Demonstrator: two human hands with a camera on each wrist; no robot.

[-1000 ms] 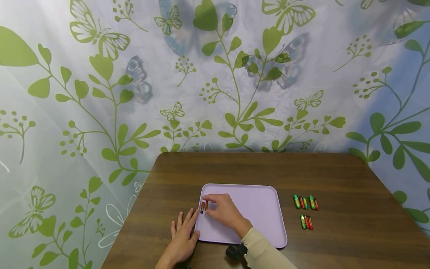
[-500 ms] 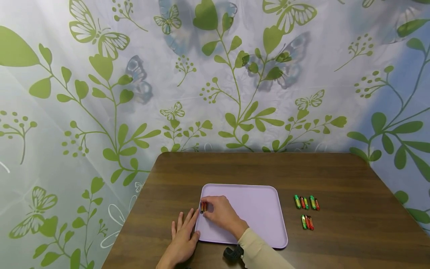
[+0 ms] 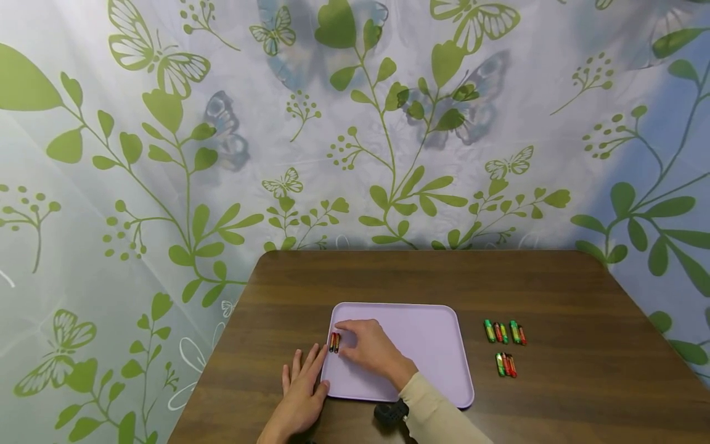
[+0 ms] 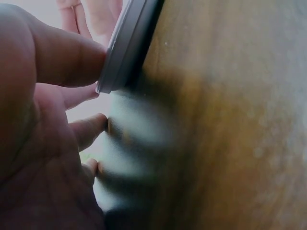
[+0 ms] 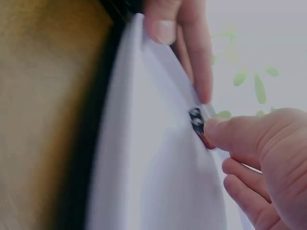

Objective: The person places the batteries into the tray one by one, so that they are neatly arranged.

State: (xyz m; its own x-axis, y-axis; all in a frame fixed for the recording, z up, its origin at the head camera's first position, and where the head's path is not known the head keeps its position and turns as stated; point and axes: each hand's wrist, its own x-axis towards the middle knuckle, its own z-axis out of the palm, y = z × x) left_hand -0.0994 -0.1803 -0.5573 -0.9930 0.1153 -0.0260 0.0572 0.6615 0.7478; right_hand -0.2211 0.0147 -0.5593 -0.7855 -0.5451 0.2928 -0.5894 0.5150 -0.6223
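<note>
Just inside the left rim of a lilac tray (image 3: 424, 351), two slim red batteries (image 3: 336, 343) lie side by side, their long sides roughly parallel to that rim and their lower ends dark. The right wrist view shows their metal ends next to each other. Close against them on the right is the right hand (image 3: 370, 348), its thumb and forefinger parted in a loose curve with a gap between the tips; whether the thumb touches the nearer battery cannot be told. A beige sleeve (image 3: 438, 410) covers that forearm, with a black device (image 3: 390, 413) at the wrist. To the left of the tray, the left hand (image 3: 302, 391) lies with fingers spread, its thumb resting against the tray's edge.

Well apart from the tray, on the right of the brown wood-grain table (image 3: 288, 290), are more batteries in red and green: an upper row (image 3: 503, 333) of five, split into three and two, and a lower cluster (image 3: 506, 365) of three. Behind the table hangs a pale cloth (image 3: 355, 203) printed with green leaves and butterflies.
</note>
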